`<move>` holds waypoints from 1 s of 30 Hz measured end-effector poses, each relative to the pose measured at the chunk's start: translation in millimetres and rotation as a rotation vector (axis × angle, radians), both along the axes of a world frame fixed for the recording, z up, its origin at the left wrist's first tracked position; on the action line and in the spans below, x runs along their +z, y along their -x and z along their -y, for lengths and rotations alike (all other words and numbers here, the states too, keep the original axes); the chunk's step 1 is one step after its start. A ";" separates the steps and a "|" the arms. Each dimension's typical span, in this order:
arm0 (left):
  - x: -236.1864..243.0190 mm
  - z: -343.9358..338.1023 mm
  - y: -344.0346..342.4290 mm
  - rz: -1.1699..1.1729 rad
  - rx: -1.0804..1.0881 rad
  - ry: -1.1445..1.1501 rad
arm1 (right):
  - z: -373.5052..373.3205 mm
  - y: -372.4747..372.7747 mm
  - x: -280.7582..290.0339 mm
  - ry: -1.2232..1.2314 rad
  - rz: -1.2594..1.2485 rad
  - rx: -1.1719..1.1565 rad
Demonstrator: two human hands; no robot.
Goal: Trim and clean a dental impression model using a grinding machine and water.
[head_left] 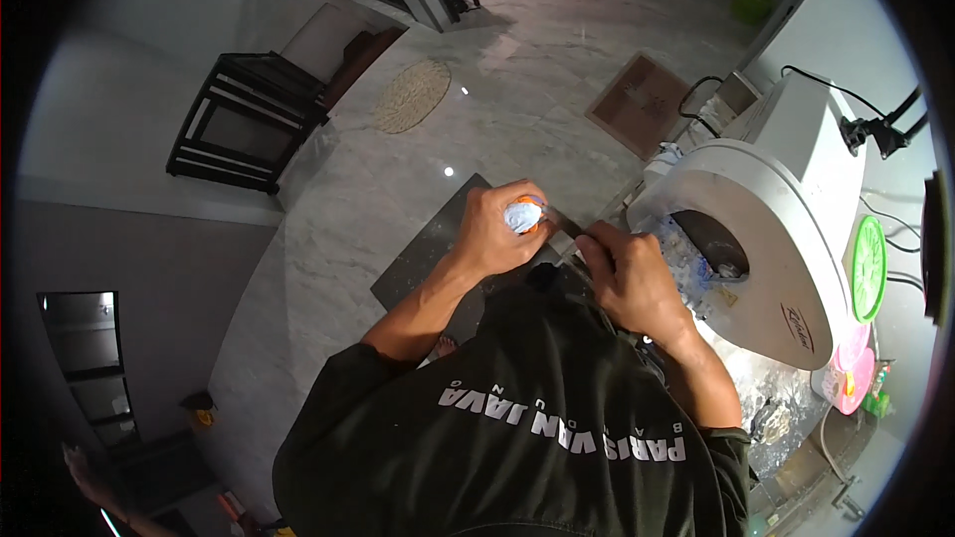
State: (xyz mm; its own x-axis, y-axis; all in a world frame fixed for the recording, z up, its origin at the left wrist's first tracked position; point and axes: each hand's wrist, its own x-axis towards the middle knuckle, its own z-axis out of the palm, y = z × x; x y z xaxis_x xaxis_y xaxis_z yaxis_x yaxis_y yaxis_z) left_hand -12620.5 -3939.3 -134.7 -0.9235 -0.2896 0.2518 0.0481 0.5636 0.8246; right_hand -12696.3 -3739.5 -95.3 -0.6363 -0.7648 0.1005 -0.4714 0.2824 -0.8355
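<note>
My left hand (497,229) is closed around a small round object with an orange rim (523,214). A pale bluish-white mass shows inside that rim, and the rest is hidden by my fingers. My right hand (637,280) grips a thin dark tool with a flat, narrow shaft (567,226). Its far end reaches the orange rim at my left hand, and its kind cannot be made out. Both hands are held in front of my dark shirt, above a dark grey mat (423,249) on the floor.
Close on my right stands a large white rounded machine (761,229) with a dark opening and clear plastic near it. Below it lies a counter (781,418) smeared with white residue. A green lid (868,268) and pink container (851,383) stand by the wall. A brown mat (642,104) lies ahead.
</note>
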 end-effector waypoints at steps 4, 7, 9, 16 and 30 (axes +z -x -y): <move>11.0 13.9 -1.1 -0.001 -0.055 -0.027 | 13.4 -3.5 2.0 0.018 -0.041 -0.027; 20.1 17.2 -4.3 0.052 0.020 0.011 | 19.5 -11.4 4.0 0.007 -0.147 -0.056; 9.0 10.9 -11.4 0.034 -0.004 0.015 | 15.2 -14.0 7.1 -0.004 -0.141 -0.056; 10.9 20.6 -13.7 0.095 -0.116 -0.169 | 18.9 -12.9 1.3 0.043 0.044 -0.004; -45.7 5.7 72.0 0.155 -0.411 -0.135 | -16.4 4.0 -54.6 0.036 0.154 -0.236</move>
